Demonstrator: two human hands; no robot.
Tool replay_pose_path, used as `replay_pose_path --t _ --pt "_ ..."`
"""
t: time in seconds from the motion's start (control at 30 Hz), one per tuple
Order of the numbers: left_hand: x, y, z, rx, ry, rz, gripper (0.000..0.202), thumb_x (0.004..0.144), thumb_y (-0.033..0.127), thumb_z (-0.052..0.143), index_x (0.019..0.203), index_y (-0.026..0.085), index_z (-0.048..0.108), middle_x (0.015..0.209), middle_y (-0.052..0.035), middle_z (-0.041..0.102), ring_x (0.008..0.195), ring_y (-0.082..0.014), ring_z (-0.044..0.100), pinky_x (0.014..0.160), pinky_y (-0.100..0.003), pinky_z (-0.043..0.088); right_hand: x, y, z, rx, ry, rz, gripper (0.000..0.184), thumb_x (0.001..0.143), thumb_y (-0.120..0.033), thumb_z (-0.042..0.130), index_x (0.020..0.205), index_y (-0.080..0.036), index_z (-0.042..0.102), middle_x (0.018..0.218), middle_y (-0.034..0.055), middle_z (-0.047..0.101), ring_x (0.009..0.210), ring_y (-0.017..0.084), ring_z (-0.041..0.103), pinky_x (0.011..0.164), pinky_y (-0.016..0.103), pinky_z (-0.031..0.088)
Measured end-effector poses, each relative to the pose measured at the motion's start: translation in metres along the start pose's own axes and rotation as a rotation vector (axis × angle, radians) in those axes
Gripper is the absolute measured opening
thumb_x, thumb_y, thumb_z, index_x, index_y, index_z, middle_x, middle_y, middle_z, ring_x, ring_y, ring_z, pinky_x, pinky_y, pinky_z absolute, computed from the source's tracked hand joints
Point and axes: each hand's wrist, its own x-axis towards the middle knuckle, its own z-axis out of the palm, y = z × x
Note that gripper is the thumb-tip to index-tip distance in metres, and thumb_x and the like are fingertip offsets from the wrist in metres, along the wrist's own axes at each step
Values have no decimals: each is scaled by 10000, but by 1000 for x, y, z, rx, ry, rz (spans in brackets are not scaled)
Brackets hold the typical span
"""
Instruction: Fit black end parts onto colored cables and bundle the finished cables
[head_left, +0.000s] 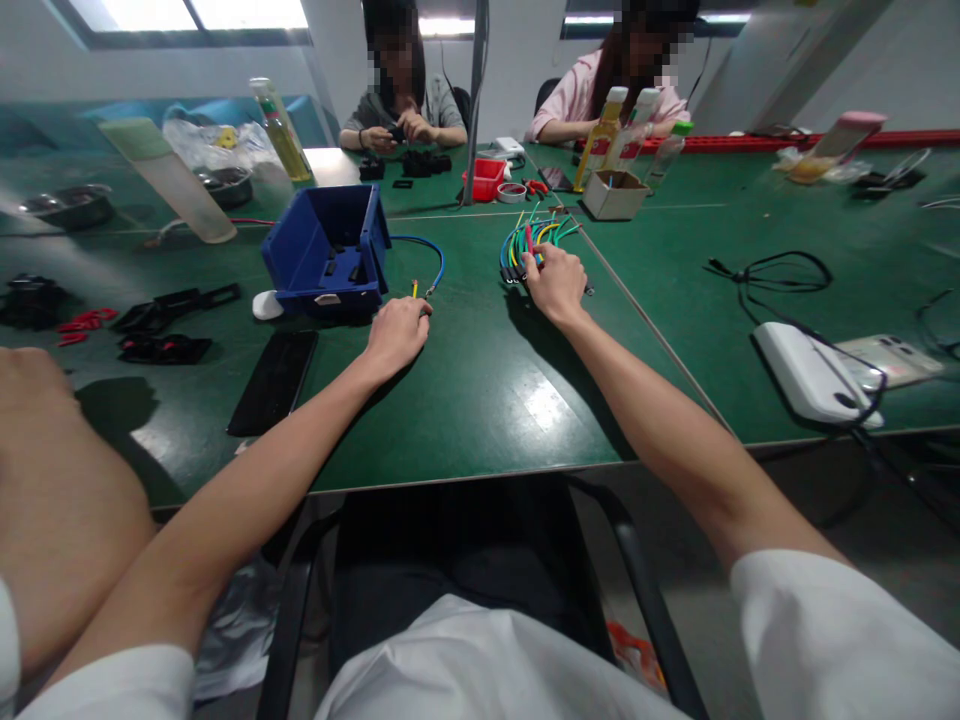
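My left hand [397, 333] rests on the green table [480, 400] with its fingers closed around the end of a blue wire [433, 255] that loops toward a blue plastic bin [326, 250]. A short yellow tip sticks up just past the knuckles. My right hand [556, 283] reaches further out and pinches into a bundle of coloured wires [529, 240], green, yellow, blue and red, lying on the table. The fingertips touch the near ends of the bundle.
Black plastic parts [176, 300], a black flat strip [274, 380] and red clips [82, 322] lie left. A white device with a black cable [814, 375] sits right. Two people work at the far side beside bottles [600, 135], a cardboard box [615, 193] and a red tub [486, 178].
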Motion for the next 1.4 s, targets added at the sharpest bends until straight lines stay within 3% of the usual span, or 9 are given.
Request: replay_pose_path --t 0.4,0.87,1.4 --pt "1 3 -7 -27 21 -24 358 802 45 488 1020 178 739 1038 -89 748 987 -246 687 926 -373 520 6 7 -5 -252 -80 57 367 987 -369 453 1213 -170 662 1112 194 680 1018 329 627 849 442 458" --pt "2 9 -10 -150 185 -86 286 750 62 522 906 175 734 946 -77 727 835 -209 655 840 -348 504 8 15 1 -262 -142 104 334 968 -323 478 1075 -111 713 1108 232 681 1050 384 643 874 506 467" --pt "2 9 -7 -186 165 -57 259 761 71 531 890 166 734 932 -74 726 832 -203 656 855 -355 509 7 13 0 -269 -185 120 396 971 -396 508 1137 -97 709 1119 261 677 1104 403 630 900 521 459"
